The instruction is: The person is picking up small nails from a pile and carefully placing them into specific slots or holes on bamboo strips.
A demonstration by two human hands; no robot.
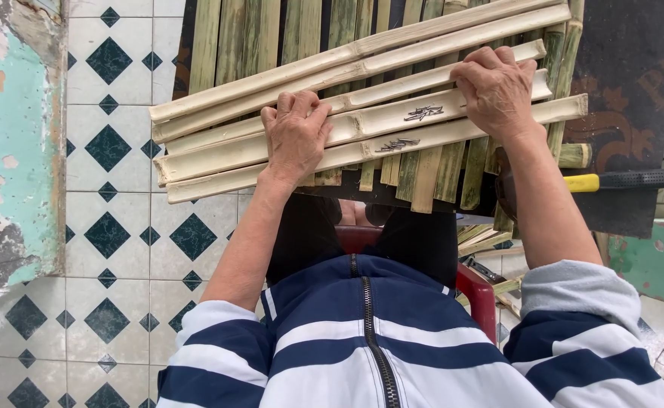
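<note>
- pale split bamboo slats lie side by side in a crosswise row, hollow faces up, slanting slightly up to the right, at the top middle of the view.
- they rest on a layer of greener bamboo strips that run the other way, away from the person, and stick out below the pale row.
- two small clusters of dark nails sit in the hollows of two of the pale slats, between the hands.
- the left hand lies palm down on the pale slats, fingers curled over the upper edge of one of them, gripping it; its bare forearm comes up from a pushed-back striped sleeve.
- the right hand presses down on the slats near their right ends, fingers bent over an upper slat, gripping it too; the wrist bends down toward the body.
- a tool with a yellow and black handle lies just right of the right forearm, on a dark mat.
- a red stool edge shows under the person, who wears a blue and white striped zip jacket.
- the floor has white tiles with dark diamonds; a peeling teal wall stands at the left.
</note>
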